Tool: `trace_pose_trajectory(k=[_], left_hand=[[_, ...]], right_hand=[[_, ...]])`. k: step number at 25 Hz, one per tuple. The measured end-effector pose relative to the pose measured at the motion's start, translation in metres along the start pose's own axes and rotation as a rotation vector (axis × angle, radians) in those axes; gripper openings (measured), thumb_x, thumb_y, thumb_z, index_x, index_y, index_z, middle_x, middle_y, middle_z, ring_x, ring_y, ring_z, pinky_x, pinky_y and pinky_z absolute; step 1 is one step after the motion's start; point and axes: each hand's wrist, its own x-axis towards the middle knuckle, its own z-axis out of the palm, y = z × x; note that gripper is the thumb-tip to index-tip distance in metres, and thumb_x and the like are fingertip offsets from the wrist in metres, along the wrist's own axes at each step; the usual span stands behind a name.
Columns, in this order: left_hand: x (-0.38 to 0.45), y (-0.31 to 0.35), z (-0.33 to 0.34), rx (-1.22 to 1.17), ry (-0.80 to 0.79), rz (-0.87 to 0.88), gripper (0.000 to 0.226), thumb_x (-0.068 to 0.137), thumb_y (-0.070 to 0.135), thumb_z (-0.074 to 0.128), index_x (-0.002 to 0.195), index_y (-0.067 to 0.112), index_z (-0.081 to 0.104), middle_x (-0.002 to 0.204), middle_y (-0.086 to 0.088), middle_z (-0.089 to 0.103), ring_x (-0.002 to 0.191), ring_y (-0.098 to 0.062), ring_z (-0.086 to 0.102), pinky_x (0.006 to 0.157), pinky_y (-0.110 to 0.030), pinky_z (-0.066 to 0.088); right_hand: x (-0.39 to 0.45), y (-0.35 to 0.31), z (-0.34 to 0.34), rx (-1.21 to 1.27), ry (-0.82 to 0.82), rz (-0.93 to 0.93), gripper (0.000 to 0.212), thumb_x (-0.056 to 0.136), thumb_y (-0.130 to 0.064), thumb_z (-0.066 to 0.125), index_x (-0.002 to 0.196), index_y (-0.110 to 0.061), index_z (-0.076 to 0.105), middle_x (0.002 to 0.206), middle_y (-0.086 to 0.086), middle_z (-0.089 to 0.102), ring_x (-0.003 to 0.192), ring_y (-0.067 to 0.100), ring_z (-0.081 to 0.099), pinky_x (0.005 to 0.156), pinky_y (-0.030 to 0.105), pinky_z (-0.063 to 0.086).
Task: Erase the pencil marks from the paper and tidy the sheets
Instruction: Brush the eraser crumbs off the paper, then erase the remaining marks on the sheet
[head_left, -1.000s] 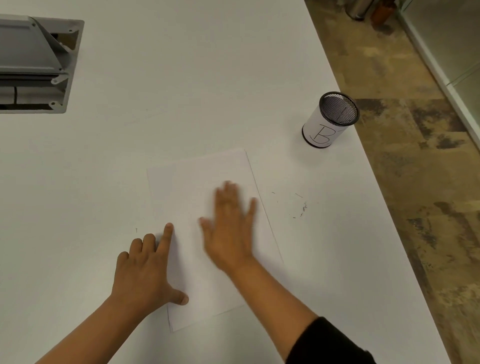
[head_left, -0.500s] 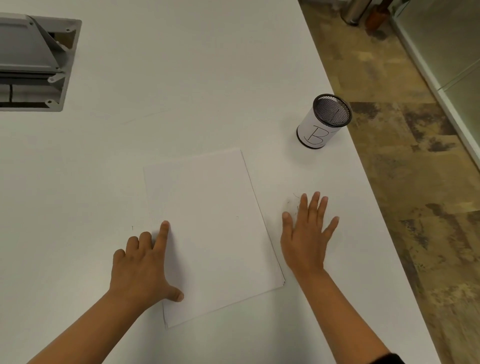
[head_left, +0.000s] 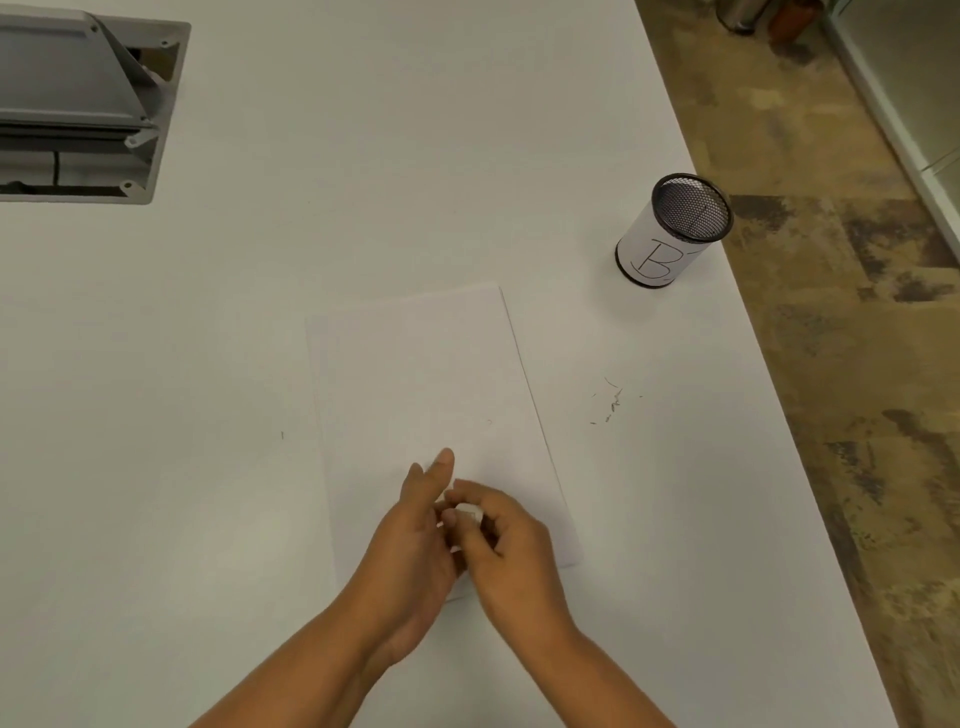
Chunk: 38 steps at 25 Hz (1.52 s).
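A white sheet of paper (head_left: 415, 374) lies lengthwise on the white table, slightly turned, with a faint mark near its right middle. Both hands meet above its lower part. My right hand (head_left: 511, 553) pinches a small white eraser (head_left: 469, 514) with curled fingers. My left hand (head_left: 410, 551) stands on edge against it, fingers fairly straight and the index finger pointing away from me. Most of the eraser is hidden between the hands.
Dark eraser crumbs (head_left: 613, 401) are scattered on the table right of the sheet. A mesh pen cup (head_left: 670, 234) labelled B stands near the table's right edge, beyond which is patterned floor (head_left: 857, 364). A grey cable hatch (head_left: 78, 104) sits far left.
My right hand swept from the sheet out to the crumbs, then came back. My left hand lifted off the sheet's left edge. Both now meet over the lower sheet around the eraser.
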Motion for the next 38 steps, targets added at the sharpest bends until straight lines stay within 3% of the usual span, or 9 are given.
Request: trace_pose_trajectory(k=[2, 6, 9, 12, 16, 19, 23, 31, 38], left_hand=[[0.002, -0.002, 0.002, 0.113, -0.013, 0.033, 0.071, 0.084, 0.043, 0.059, 0.144, 0.015, 0.033, 0.134, -0.018, 0.052, 0.116, -0.025, 0.058, 0.096, -0.038, 0.049], [0.018, 0.014, -0.003, 1.169, 0.215, 0.578, 0.048, 0.089, 0.01, 0.058, 0.131, 0.028, 0.044, 0.132, 0.005, 0.047, 0.125, -0.015, 0.045, 0.099, -0.016, 0.032], [0.047, 0.033, -0.01, 1.546, 0.257, 0.609, 0.071, 0.09, 0.035, 0.057, 0.148, 0.021, 0.018, 0.156, -0.002, 0.013, 0.145, -0.019, 0.005, 0.114, -0.027, 0.007], [0.071, 0.039, -0.012, 1.873, 0.255, 0.518, 0.111, 0.075, 0.071, 0.051, 0.146, 0.024, -0.02, 0.152, -0.004, -0.031, 0.137, -0.023, -0.033, 0.11, -0.046, -0.018], [0.083, 0.037, -0.021, 2.019, 0.256, 0.34, 0.137, 0.055, 0.084, 0.056, 0.139, 0.025, -0.034, 0.144, -0.004, -0.044, 0.13, -0.027, -0.044, 0.103, -0.056, -0.024], [0.085, 0.037, -0.022, 2.025, 0.254, 0.302, 0.139, 0.053, 0.083, 0.06, 0.134, 0.027, -0.038, 0.144, -0.004, -0.044, 0.129, -0.026, -0.045, 0.103, -0.057, -0.024], [0.085, 0.038, -0.02, 2.021, 0.258, 0.281, 0.139, 0.052, 0.082, 0.062, 0.13, 0.029, -0.04, 0.142, -0.002, -0.046, 0.126, -0.025, -0.046, 0.102, -0.057, -0.025], [0.085, 0.04, -0.015, 2.021, 0.248, 0.214, 0.144, 0.049, 0.08, 0.066, 0.135, 0.031, -0.037, 0.144, -0.003, -0.046, 0.125, -0.025, -0.048, 0.101, -0.057, -0.025], [0.086, 0.04, -0.014, 2.011, 0.244, 0.182, 0.145, 0.046, 0.08, 0.068, 0.13, 0.033, -0.04, 0.143, -0.002, -0.047, 0.127, -0.026, -0.047, 0.103, -0.06, -0.022]], right_hand=[[0.006, 0.002, -0.008, 0.027, 0.049, 0.046, 0.017, 0.09, -0.018, 0.056, 0.103, -0.019, 0.065, 0.099, -0.017, 0.064, 0.091, 0.0, 0.061, 0.081, 0.016, 0.049], [0.03, -0.001, -0.034, 0.428, 0.186, 0.241, 0.008, 0.089, -0.012, 0.057, 0.089, -0.012, 0.065, 0.085, 0.002, 0.066, 0.078, 0.016, 0.066, 0.068, 0.022, 0.054], [0.043, 0.0, -0.047, 0.414, 0.114, 0.248, 0.019, 0.083, -0.008, 0.064, 0.1, -0.014, 0.061, 0.088, 0.006, 0.067, 0.074, 0.014, 0.066, 0.069, 0.021, 0.054], [0.048, 0.005, -0.045, 0.215, 0.127, 0.204, 0.024, 0.077, -0.006, 0.071, 0.095, -0.018, 0.058, 0.09, 0.002, 0.07, 0.079, 0.008, 0.067, 0.07, 0.017, 0.052], [0.055, 0.011, -0.045, 0.088, 0.136, 0.177, 0.02, 0.079, -0.01, 0.07, 0.095, -0.018, 0.062, 0.094, -0.002, 0.068, 0.088, 0.011, 0.064, 0.077, 0.019, 0.049], [0.056, 0.012, -0.047, -0.114, 0.169, 0.088, 0.027, 0.081, -0.01, 0.067, 0.105, -0.02, 0.062, 0.096, -0.007, 0.061, 0.085, 0.002, 0.058, 0.076, 0.009, 0.046], [0.055, 0.014, -0.045, -0.194, 0.235, 0.01, 0.033, 0.075, -0.018, 0.075, 0.106, -0.021, 0.064, 0.081, -0.009, 0.062, 0.073, 0.003, 0.058, 0.075, 0.016, 0.051], [0.082, 0.023, -0.029, -0.514, 0.328, -0.429, 0.016, 0.081, -0.011, 0.068, 0.097, -0.008, 0.066, 0.084, 0.004, 0.063, 0.075, 0.014, 0.059, 0.066, 0.016, 0.047], [0.055, 0.038, -0.028, -0.549, 0.336, -0.364, 0.014, 0.078, -0.013, 0.072, 0.088, -0.009, 0.064, 0.075, 0.0, 0.058, 0.062, 0.009, 0.051, 0.058, 0.013, 0.04]])
